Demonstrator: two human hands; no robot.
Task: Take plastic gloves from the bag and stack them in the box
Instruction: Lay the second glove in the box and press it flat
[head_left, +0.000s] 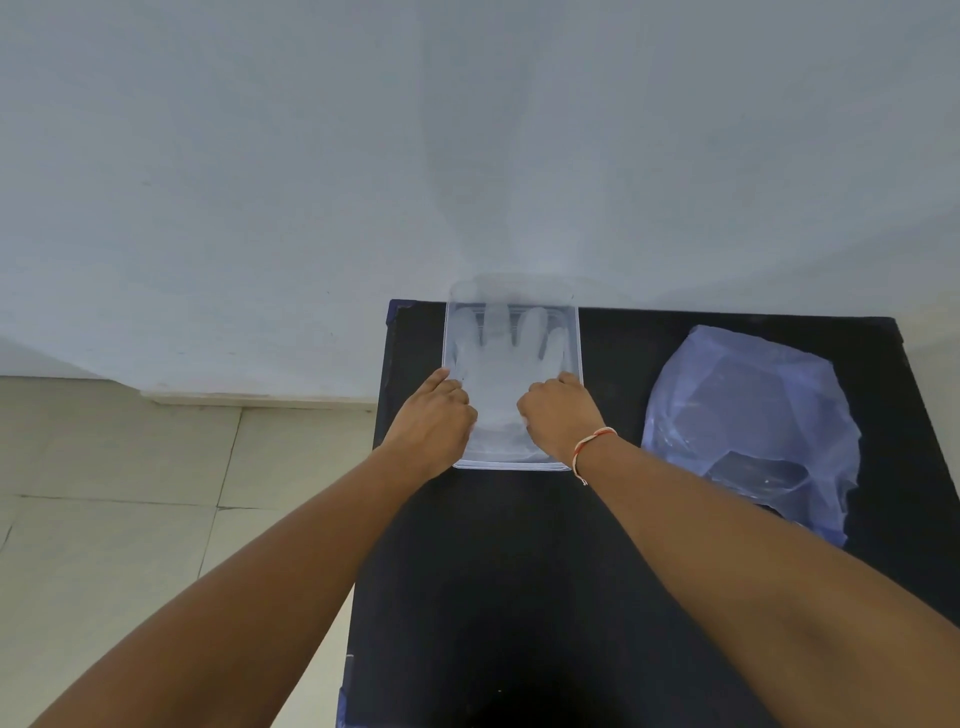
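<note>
A clear plastic box stands on the black table against the wall. Inside it lies a translucent white plastic glove, flat, fingers pointing away from me. My left hand rests on the glove's left side near the cuff, fingers curled down onto it. On the glove's right side sits my right hand, also curled, with a thread band at the wrist. The clear bluish plastic bag lies crumpled to the right of the box, untouched by either hand.
A pale wall rises directly behind the table. Tiled floor lies to the left, past the table's left edge. Bare black tabletop stretches in front of the box toward me.
</note>
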